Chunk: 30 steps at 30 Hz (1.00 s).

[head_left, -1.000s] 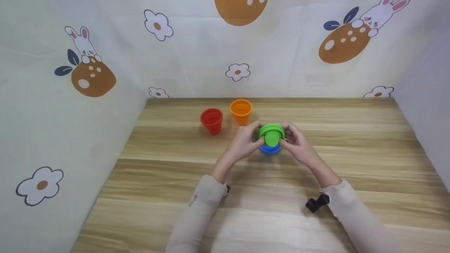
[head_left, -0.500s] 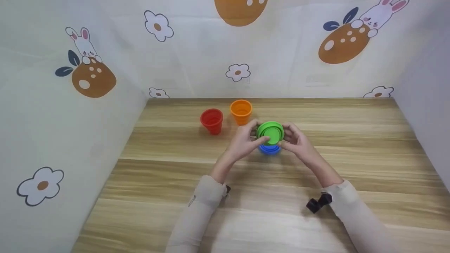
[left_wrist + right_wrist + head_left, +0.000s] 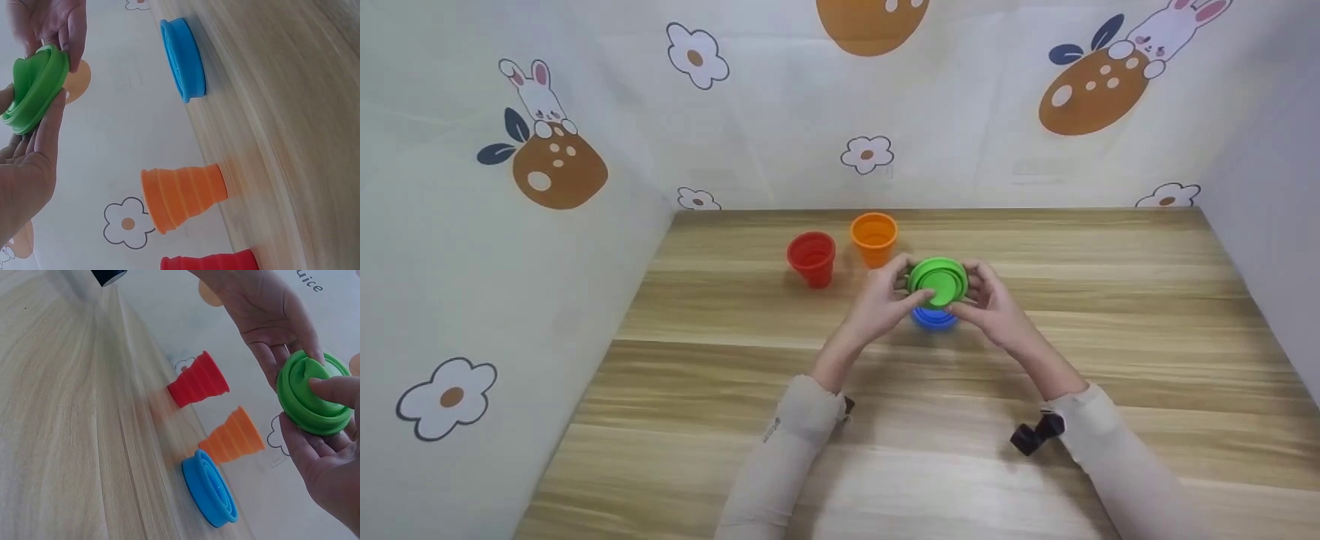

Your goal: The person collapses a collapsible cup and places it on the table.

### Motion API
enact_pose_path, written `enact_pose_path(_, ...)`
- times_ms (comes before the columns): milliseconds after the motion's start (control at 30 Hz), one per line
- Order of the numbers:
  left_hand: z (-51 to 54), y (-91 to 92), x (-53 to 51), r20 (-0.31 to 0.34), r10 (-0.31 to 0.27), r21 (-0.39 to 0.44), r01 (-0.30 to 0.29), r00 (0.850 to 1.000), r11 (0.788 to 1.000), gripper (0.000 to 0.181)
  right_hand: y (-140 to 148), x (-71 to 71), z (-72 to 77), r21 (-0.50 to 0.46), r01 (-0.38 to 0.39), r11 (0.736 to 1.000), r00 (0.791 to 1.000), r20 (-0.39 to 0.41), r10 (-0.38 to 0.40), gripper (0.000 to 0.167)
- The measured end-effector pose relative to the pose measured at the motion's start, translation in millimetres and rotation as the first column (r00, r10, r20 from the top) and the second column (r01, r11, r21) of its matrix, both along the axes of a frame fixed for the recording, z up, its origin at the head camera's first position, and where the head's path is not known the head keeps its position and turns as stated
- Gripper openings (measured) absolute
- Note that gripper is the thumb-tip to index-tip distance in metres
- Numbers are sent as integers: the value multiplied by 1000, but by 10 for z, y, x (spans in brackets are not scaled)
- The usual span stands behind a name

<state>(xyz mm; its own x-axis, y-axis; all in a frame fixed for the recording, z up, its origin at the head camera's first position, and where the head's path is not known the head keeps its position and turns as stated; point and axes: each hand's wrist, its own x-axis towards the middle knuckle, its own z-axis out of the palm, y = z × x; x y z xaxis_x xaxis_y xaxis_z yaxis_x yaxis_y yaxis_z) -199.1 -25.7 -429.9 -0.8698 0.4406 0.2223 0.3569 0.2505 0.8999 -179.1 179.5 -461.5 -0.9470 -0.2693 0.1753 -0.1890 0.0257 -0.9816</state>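
A green collapsible cup [image 3: 943, 285], folded to nested rings, is held in the air between both hands. My left hand [image 3: 879, 304] grips its left side, the thumb lying over the round centre. From the right side my right hand [image 3: 996, 311] grips it too, with the thumb at the lower rim. The left wrist view shows fingers under the green cup [image 3: 36, 93]. Below and partly hidden by it in the head view, a blue collapsible cup [image 3: 935, 321] lies flattened on the table; the right wrist view shows its rings.
An orange collapsible cup [image 3: 874, 236] stands extended just beyond my left hand. Left of it stands an extended red cup [image 3: 812, 259]. The wooden table [image 3: 720, 390] meets a patterned back wall [image 3: 780, 112]. A black wrist device [image 3: 1037, 433] hangs beneath the right sleeve.
The green cup's centre has sunk back into its rings, and the cup faces the head camera more fully. Both thumbs have shifted inward. The other cups have not moved.
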Motion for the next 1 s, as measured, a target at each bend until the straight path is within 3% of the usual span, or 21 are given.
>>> enact_pose_path(600,-17,70,-9,-86,38,-97,-46,996,994,34,-98,-14,14,47,174,984,985,-3,-174,41)
enact_pose_path(700,-18,62,-22,-97,43,-104,-53,994,993,34,-94,-7,5,59,154,986,988,-32,-152,42)
enact_pose_path(900,-17,-8,-66,-116,74,-109,-86,991,990,30,-54,28,5,53,34,998,993,-117,-27,40)
enact_pose_path(1000,-6,-35,-65,-108,73,-110,-85,992,990,28,-46,37,11,35,24,999,993,-120,-20,35)
